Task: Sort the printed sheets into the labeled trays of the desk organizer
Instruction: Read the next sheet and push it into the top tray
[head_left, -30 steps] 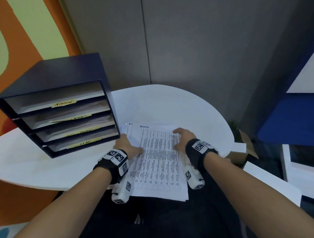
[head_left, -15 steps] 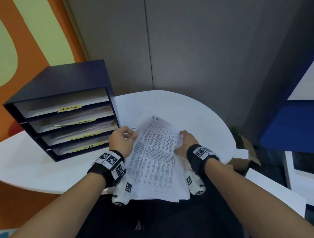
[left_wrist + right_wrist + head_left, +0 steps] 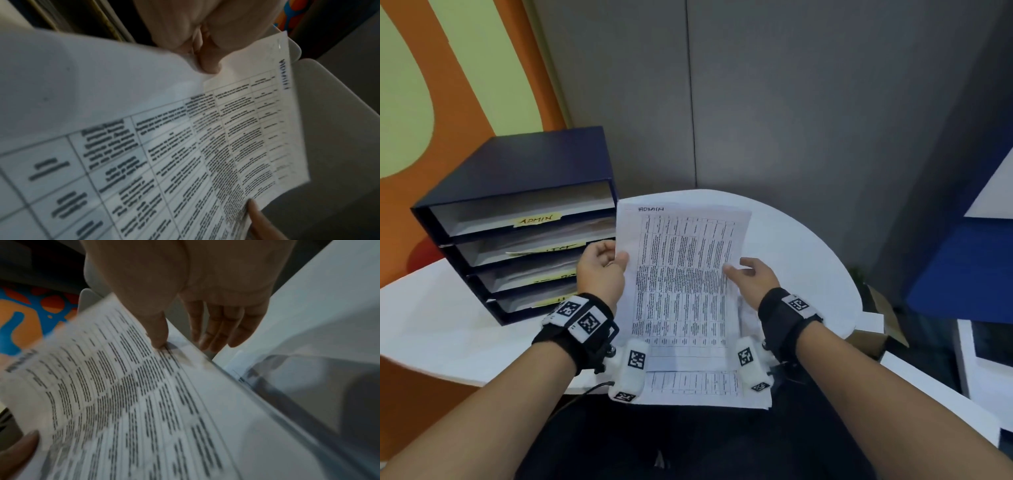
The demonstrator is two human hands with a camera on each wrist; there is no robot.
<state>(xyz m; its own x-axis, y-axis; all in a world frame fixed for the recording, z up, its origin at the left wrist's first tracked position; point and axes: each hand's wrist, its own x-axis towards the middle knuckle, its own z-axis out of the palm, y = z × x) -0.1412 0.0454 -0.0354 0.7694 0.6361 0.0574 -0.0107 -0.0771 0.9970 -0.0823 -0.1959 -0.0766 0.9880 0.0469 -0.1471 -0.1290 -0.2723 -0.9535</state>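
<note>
I hold a printed sheet [image 3: 681,274] with a table on it and "ADMIN" handwritten at its top, raised above the table between both hands. My left hand [image 3: 616,260] pinches its left edge, thumb on the printed face [image 3: 207,65]. My right hand [image 3: 732,270] holds the right edge, thumb on top and straight fingers [image 3: 222,327] behind. More printed sheets [image 3: 695,383] lie stacked below on the table's near edge. The dark blue organizer [image 3: 524,164] stands at left with several trays; the top tray's yellow label [image 3: 537,219] reads ADMIN. The lower labels are partly hidden.
The round white table [image 3: 808,246] curves away at right. A cardboard box [image 3: 876,329] sits on the floor beyond its edge, next to blue and white furniture [image 3: 962,267]. A grey partition wall stands behind.
The top sheet has come off the stack and risen, its top now level with the organizer's upper trays. My left hand moved from lying flat on the stack to pinching the sheet's edge.
</note>
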